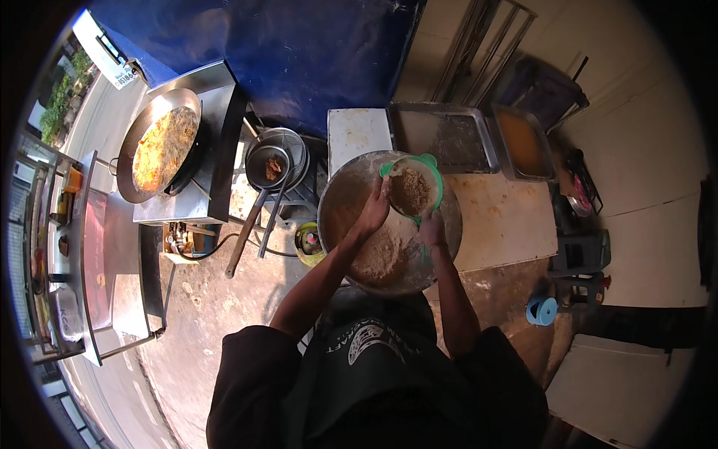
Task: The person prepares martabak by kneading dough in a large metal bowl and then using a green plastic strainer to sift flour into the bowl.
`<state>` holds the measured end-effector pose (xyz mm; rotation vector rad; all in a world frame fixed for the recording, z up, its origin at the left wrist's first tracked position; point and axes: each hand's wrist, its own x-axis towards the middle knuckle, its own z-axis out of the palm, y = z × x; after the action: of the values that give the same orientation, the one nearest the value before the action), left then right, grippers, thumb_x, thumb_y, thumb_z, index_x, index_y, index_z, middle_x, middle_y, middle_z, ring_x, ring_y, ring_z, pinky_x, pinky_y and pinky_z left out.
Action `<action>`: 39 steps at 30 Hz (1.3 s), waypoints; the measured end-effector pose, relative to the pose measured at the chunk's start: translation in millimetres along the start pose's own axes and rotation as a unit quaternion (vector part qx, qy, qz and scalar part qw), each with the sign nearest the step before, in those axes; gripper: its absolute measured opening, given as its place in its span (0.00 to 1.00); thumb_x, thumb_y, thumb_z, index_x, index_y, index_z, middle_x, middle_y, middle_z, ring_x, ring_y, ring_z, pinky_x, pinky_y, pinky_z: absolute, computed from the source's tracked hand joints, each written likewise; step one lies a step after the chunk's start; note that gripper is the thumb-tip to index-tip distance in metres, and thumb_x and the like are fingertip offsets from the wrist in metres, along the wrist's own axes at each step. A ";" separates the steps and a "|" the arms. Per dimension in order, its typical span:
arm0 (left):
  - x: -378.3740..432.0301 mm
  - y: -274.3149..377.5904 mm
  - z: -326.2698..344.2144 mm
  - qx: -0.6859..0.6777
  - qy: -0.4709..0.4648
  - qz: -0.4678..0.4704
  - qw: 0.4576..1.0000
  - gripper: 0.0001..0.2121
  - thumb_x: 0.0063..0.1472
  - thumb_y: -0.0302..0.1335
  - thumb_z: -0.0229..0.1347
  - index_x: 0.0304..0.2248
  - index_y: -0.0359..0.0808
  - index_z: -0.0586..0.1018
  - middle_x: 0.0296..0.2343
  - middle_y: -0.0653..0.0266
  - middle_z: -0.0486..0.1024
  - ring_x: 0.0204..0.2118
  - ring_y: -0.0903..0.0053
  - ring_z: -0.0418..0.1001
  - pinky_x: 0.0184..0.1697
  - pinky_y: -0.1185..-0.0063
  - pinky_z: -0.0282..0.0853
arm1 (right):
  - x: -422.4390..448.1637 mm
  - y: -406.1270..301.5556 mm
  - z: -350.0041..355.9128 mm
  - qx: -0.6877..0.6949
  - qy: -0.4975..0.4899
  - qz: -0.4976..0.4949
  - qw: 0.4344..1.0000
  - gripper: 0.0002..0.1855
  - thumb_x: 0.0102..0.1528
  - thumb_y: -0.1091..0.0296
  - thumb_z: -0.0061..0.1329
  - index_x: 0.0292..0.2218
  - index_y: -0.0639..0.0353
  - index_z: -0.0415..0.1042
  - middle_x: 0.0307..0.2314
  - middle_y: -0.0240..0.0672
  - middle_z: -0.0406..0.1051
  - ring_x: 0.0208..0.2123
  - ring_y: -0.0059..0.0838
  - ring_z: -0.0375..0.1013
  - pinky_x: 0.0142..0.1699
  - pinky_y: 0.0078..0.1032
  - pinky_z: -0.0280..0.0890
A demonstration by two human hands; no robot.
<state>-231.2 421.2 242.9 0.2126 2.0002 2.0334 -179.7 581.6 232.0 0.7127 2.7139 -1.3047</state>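
A green-rimmed sieve (415,188) with brown lumpy crumbs in it is held over a large round metal basin (449,236). My left hand (377,207) touches the sieve's near left rim, its fingers along the edge. At the sieve's lower side my right hand (432,230) grips the green handle, which is mostly hidden by it. Pale flour (382,252) with brownish clumps lies heaped in the basin below the sieve.
A wok of bubbling oil (167,149) stands on a steel stove at the left. Nested strainers (275,160) with a wooden handle sit between it and the basin. Metal trays (443,163) lie beyond the basin, one with orange liquid (521,143). A blue stool (542,311) is at the right.
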 end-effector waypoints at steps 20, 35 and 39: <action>-50.9 3.3 -75.7 0.404 0.091 0.213 0.885 0.19 0.47 0.21 0.48 0.42 0.35 0.63 0.38 0.54 0.63 0.40 0.57 0.61 0.42 0.69 0.59 | 30.9 30.5 -24.0 -0.107 0.070 -0.056 0.990 0.21 0.54 0.59 0.30 0.31 0.75 0.62 0.24 0.59 0.64 0.29 0.53 0.65 0.31 0.40 0.58; -49.1 -2.0 -76.9 0.447 0.085 0.205 0.867 0.19 0.44 0.21 0.49 0.40 0.37 0.66 0.35 0.56 0.64 0.38 0.59 0.62 0.41 0.70 0.61 | 40.7 33.6 -28.4 0.034 0.098 0.055 0.993 0.22 0.56 0.59 0.28 0.26 0.74 0.60 0.18 0.54 0.61 0.23 0.48 0.64 0.27 0.40 0.54; -51.7 -7.4 -82.2 0.442 0.103 0.210 0.866 0.18 0.45 0.22 0.49 0.39 0.38 0.66 0.34 0.57 0.64 0.37 0.60 0.62 0.40 0.70 0.61 | 27.6 9.4 -35.2 -0.109 -0.006 -0.080 0.991 0.22 0.57 0.60 0.27 0.26 0.74 0.60 0.16 0.51 0.60 0.19 0.45 0.61 0.27 0.39 0.54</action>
<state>-205.9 327.3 237.7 0.6822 3.1217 1.1677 -195.0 623.6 241.3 0.4750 2.8938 -1.0084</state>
